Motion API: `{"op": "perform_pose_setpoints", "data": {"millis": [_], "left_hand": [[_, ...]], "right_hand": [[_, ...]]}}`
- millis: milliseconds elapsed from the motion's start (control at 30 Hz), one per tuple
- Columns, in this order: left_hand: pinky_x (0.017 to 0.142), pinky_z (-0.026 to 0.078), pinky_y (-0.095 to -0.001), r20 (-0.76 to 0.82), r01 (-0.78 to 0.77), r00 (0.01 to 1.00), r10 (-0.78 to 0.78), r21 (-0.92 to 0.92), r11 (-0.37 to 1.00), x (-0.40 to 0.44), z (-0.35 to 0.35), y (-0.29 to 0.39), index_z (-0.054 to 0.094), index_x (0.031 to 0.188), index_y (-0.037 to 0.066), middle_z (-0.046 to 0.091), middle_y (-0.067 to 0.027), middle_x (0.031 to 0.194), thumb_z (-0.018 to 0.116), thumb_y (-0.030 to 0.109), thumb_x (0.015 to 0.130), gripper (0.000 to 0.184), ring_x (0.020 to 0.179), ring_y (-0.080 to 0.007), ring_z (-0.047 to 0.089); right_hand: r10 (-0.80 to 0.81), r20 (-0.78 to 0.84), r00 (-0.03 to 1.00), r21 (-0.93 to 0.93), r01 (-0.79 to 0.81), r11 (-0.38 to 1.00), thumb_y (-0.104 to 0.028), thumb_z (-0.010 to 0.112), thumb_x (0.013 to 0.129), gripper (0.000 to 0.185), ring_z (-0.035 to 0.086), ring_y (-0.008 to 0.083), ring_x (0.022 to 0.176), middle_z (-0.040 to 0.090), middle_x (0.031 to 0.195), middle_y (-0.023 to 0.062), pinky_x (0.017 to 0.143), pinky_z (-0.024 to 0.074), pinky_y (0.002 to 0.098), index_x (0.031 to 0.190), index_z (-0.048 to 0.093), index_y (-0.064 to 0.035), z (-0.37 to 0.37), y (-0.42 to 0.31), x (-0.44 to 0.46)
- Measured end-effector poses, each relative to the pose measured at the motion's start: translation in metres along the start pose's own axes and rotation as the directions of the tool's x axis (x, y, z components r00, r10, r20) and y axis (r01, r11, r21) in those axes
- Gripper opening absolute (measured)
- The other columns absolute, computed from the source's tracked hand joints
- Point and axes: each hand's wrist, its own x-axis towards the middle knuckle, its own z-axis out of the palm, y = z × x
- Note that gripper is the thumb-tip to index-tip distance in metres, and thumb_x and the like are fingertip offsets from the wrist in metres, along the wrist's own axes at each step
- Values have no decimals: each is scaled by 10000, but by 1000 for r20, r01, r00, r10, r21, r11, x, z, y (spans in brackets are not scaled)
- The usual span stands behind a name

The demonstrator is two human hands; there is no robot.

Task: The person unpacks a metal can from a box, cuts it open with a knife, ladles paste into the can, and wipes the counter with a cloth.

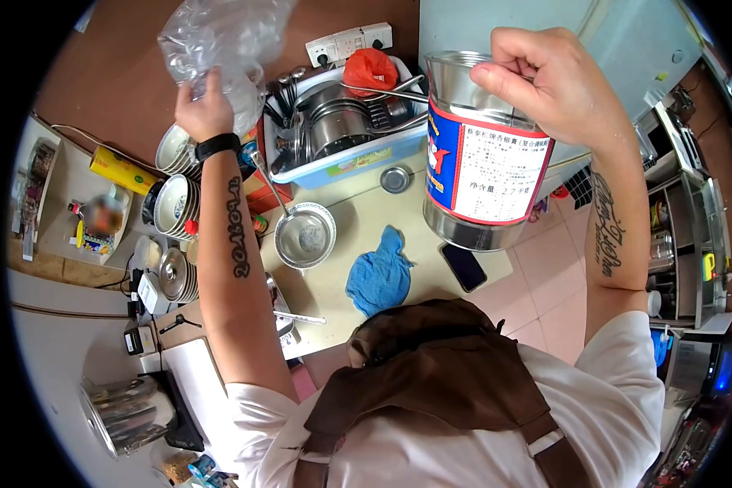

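My right hand (545,81) grips the rim of a large metal can (488,179) with a red, white and blue label. The can hangs upright above the table's right side. Up at the back left, my left hand (205,110) is closed on a clear plastic bag (220,41), which spreads loosely above and behind the fingers. On the table below lie a crumpled blue cloth (380,272) and a dark phone (464,267). A patterned bowl (305,236) with a ladle (270,183) in it stands near my left forearm.
A plastic bin (350,167) of metal pots and utensils, with a red bag (371,71) on top, stands at the back. Stacked bowls (176,203) and lidded metalware (176,275) line the left. A small round tin (395,179) sits mid-table. A power strip (348,43) is on the wall.
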Motion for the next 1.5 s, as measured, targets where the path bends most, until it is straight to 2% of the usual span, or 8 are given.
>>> {"op": "perform_pose_setpoints", "data": {"millis": [267,467,567,733,867,1067,1300,1500], "left_hand": [[842,531,-461,526,-70,805,-273,542,837,-71,21,-49,721,1109,73,715,-226,950,707,361,767,447,923,-398,691],[850,528,-473,771,-136,520,-369,501,855,-115,11,-93,407,1491,118,709,-240,930,701,329,748,826,923,-413,677],[836,524,-488,755,-70,547,-363,473,878,-120,-5,-71,226,1565,141,709,-226,901,702,288,742,963,887,-418,674],[665,507,-336,665,100,720,-199,185,978,-146,-40,-40,692,1154,73,682,-131,761,703,157,766,397,671,-203,640],[618,467,-285,722,383,625,-298,50,922,-184,-74,-26,717,987,45,676,-54,769,660,74,796,202,660,-135,593],[472,388,-222,756,907,406,-513,-262,331,-272,-140,36,652,904,48,593,-5,710,585,80,897,74,526,-64,501],[543,489,-268,799,956,284,-531,-192,222,-345,-230,73,613,970,7,607,-55,815,497,-6,870,153,616,-129,577],[950,473,-363,940,946,223,-259,-145,289,-341,-278,88,582,897,28,619,-112,1065,532,-65,801,142,1073,-208,604]], "right_hand": [[-10,7,1000,-28,11,1000,-197,689,909,359,290,131,489,337,532,29,464,246,324,681,469,-29,4,5,4],[9,9,1000,0,-9,1000,-199,688,907,357,280,118,503,323,537,22,463,240,320,685,468,-24,10,4,8],[29,18,999,-1,-29,1000,-203,690,905,367,274,116,511,318,541,18,464,238,318,683,459,-23,12,0,8],[38,34,999,16,-39,999,-203,683,910,381,271,115,517,313,544,15,466,236,318,677,440,-25,17,-6,10],[29,49,998,38,-30,999,-197,676,914,384,269,111,522,306,546,13,467,233,318,674,430,-27,19,-13,12],[20,43,999,58,-22,998,-196,676,914,389,254,109,526,282,553,11,470,224,319,671,421,-31,22,-25,13],[9,61,998,50,-12,999,-204,669,919,397,245,108,526,269,550,7,472,218,318,667,416,-30,25,-46,12],[2,125,992,40,-8,999,-270,705,896,373,412,236,508,467,561,112,507,382,373,717,500,-15,33,-63,9]]}}
